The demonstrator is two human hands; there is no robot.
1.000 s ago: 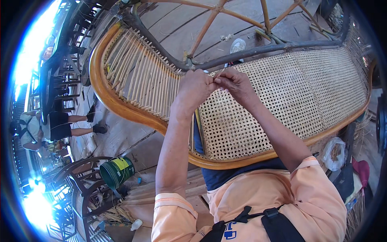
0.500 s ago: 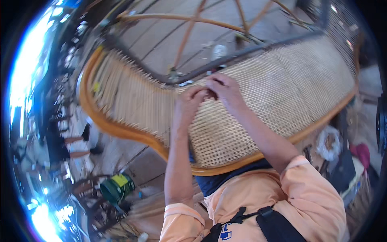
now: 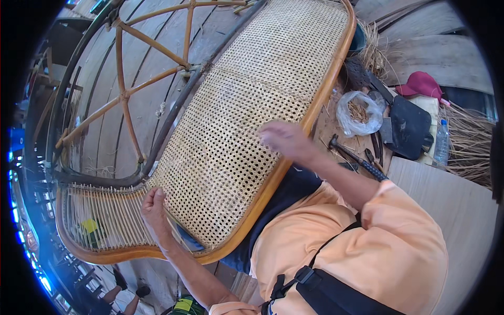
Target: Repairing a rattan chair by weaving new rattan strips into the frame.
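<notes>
A rattan frame with a woven cane panel (image 3: 236, 126) lies slantwise across my lap, edged by a honey-coloured curved rail (image 3: 278, 181). Open holes pattern most of the weave; at the left end only parallel cane strands (image 3: 118, 220) span the frame. My left hand (image 3: 153, 207) is closed, thumb against fingers, at the border between strands and weave. Whatever it pinches is too small to make out. Over the panel's near side, close to the rail, my right hand (image 3: 286, 139) has its fingers drawn together, slightly blurred; any strand in it cannot be made out.
Beyond the panel, crossed rattan poles (image 3: 126, 94) and a dark bent pole (image 3: 173, 113) stand over floorboards. At right lie a plastic bag of scraps (image 3: 359, 113), a hammer (image 3: 349, 152), a red cap (image 3: 421, 85), a water bottle (image 3: 442, 142) and bundled cane (image 3: 470, 147).
My hands were together at the panel's far edge; now they are apart, the right drawn back toward the near rail. The view has turned, showing more of the right side.
</notes>
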